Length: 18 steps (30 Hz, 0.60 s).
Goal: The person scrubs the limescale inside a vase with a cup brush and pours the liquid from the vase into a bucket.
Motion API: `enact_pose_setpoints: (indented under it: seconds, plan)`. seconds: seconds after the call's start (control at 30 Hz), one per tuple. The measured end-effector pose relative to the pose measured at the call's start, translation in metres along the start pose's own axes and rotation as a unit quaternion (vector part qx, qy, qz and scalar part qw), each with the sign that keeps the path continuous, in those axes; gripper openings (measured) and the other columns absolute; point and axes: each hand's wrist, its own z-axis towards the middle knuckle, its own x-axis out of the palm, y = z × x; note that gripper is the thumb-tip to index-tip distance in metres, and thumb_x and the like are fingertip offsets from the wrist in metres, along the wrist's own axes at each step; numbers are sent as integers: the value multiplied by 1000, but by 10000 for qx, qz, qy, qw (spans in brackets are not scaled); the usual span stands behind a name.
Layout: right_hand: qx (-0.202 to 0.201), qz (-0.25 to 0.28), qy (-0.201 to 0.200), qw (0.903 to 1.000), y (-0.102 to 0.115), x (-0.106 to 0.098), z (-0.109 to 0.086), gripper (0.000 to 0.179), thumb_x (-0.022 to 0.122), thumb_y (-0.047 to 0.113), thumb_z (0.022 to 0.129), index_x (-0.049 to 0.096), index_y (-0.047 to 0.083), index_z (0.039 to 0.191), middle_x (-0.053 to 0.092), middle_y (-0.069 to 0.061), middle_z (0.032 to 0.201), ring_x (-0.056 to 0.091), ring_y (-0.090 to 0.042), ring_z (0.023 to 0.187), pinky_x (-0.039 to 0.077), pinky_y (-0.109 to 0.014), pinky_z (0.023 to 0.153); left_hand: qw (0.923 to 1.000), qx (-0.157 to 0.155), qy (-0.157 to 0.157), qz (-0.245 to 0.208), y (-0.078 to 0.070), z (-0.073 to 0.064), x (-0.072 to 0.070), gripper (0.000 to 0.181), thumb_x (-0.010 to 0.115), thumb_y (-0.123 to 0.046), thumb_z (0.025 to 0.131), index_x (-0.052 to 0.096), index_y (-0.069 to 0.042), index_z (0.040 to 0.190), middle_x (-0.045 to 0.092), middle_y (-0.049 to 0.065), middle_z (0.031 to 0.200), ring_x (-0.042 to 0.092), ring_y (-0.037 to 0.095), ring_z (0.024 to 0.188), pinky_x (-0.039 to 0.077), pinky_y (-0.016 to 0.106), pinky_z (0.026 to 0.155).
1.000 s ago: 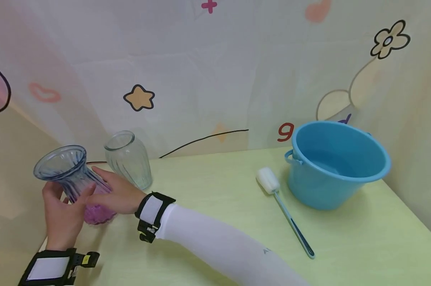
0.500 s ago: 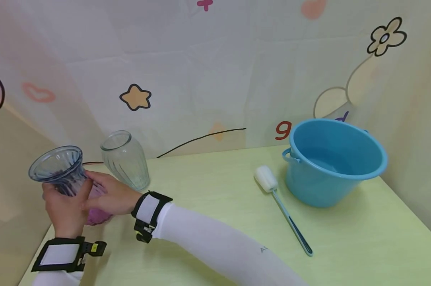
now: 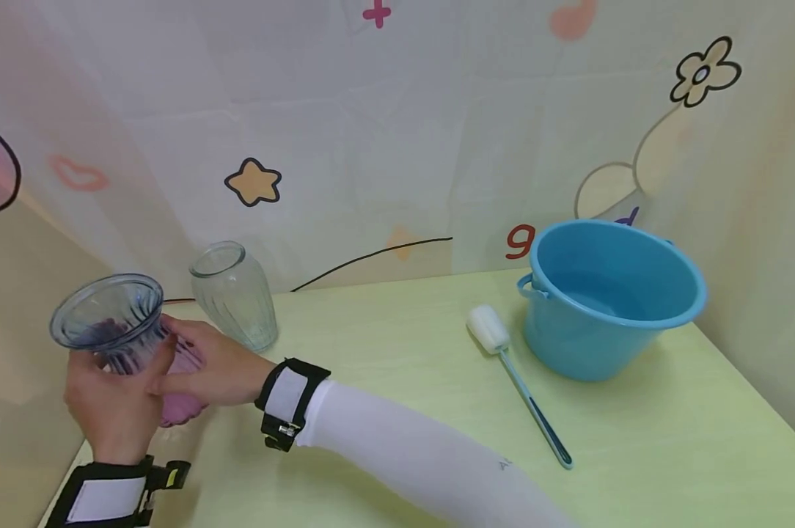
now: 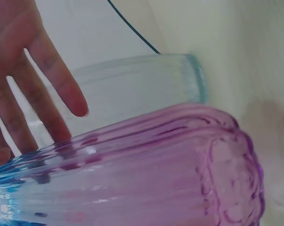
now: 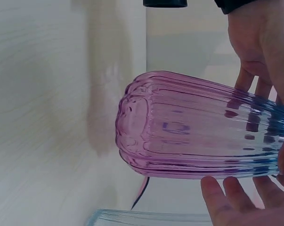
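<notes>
A fluted glass vase [image 3: 185, 403], blue at its flared mouth and pink toward its scalloped base, is held at the left in the head view, tilted with its mouth leaning left. My left hand [image 3: 116, 407] grips it just under the rim, fingers passing behind the neck. On its right side my right hand [image 3: 224, 367] holds the body, thumb in front. The right wrist view shows the pink base of the vase [image 5: 179, 132] apart from the tabletop. In the left wrist view, fingers [image 4: 61, 87] reach the side of the vase [image 4: 156, 165]. Some fingertips are hidden behind the glass.
A clear glass vase [image 3: 239, 308] stands close behind the right hand. Toward the right lie a white sponge-headed bottle brush [image 3: 488, 330] and a blue bucket [image 3: 589, 352] on the pale green table [image 3: 384, 345]. A printed curtain [image 3: 345, 161] hangs behind.
The vase's mouth has sunk slightly and turned more toward me. My left hand has shifted its hold below the rim. The right hand stays on the body; the other things stand unchanged.
</notes>
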Motion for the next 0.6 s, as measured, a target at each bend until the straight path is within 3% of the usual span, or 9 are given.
enact_pose_setpoints:
  seconds: [0.1, 0.2, 0.4, 0.47, 0.6]
  plan:
    - [-81, 60, -22, 9999, 2, -4, -10, 76, 62, 32, 102, 21, 25, 166, 27, 16, 168, 20, 0, 155, 23, -25, 126, 9991, 399, -102, 33, -9, -11, -3, 63, 91, -31, 75, 68, -19, 133, 75, 16, 119, 56, -11, 96, 38, 16, 79]
    - [-256, 45, -19, 9997, 3, -10, -22, 72, 61, 33, 104, 24, 27, 165, 32, 16, 166, 21, 0, 155, 24, -30, 127, 9980, 631, -21, 26, -18, -22, -4, 64, 93, -30, 74, 69, -14, 131, 76, 19, 113, 48, -21, 88, 37, 11, 72]
    - [-249, -313, -221, 9990, 6, -23, -52, 70, 61, 40, 103, 29, 25, 163, 55, 9, 144, 45, 0, 139, 35, -28, 122, 9959, 756, 451, -218, -38, -39, -4, 65, 96, -24, 70, 71, -16, 129, 76, 9, 113, 56, -17, 93, 41, -2, 73]
    - [-191, -417, -303, 9985, 7, -27, -62, 67, 59, 43, 104, 30, 26, 162, 55, 8, 142, 47, -2, 136, 37, -31, 121, 9949, 789, 548, -301, -43, -44, -4, 64, 97, -23, 69, 72, -14, 127, 76, 7, 111, 57, -16, 93, 43, -2, 74]
    - [19, -426, -540, 9976, 10, -33, -78, 63, 57, 48, 104, 34, 29, 160, 52, 10, 152, 46, -7, 143, 42, -37, 118, 9933, 831, 746, -307, -54, -54, -2, 61, 97, -23, 70, 73, -13, 125, 77, 8, 114, 56, -18, 93, 42, -2, 76]
